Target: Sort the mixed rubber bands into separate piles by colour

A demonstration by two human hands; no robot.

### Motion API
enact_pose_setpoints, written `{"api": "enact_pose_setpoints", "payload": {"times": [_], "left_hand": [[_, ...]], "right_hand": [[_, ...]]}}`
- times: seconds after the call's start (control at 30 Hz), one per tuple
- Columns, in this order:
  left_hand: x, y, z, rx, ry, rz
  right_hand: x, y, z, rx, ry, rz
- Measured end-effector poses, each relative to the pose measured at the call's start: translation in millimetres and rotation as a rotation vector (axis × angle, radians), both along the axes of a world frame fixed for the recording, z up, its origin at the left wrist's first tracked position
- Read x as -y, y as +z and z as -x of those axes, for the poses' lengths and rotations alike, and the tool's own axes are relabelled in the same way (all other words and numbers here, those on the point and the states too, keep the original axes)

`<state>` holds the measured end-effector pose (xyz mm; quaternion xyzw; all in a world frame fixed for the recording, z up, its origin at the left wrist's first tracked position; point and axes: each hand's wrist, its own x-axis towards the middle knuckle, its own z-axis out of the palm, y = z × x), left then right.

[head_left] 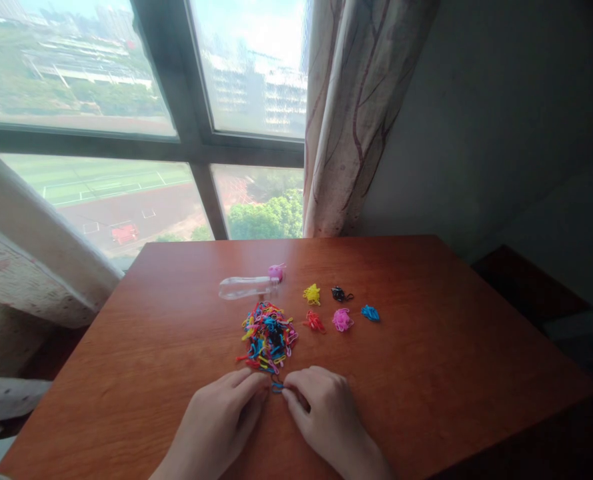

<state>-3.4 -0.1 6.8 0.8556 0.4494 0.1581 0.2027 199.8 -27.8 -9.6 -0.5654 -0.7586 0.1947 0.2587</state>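
A mixed pile of small coloured rubber bands lies on the wooden table. Both hands rest on the table just in front of it. My left hand and my right hand meet at their fingertips, pinching a small blue band between them. Beyond the pile lie small sorted heaps: yellow, black, red, pink and blue. A clear plastic bottle lies on its side with a pink cap by its mouth.
The table stands against a large window with a patterned curtain at the right. A grey wall is further right. A pale cushioned surface is at the left of the table.
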Motion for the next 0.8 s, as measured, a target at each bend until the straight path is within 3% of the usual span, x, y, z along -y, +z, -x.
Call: {"api": "enact_pose_setpoints", "payload": {"times": [0.8], "left_hand": [[-8, 0.6, -10, -0.127, 0.003, -0.020]], "right_hand": [[0, 7.5, -1, -0.010, -0.015, 0.043]]}}
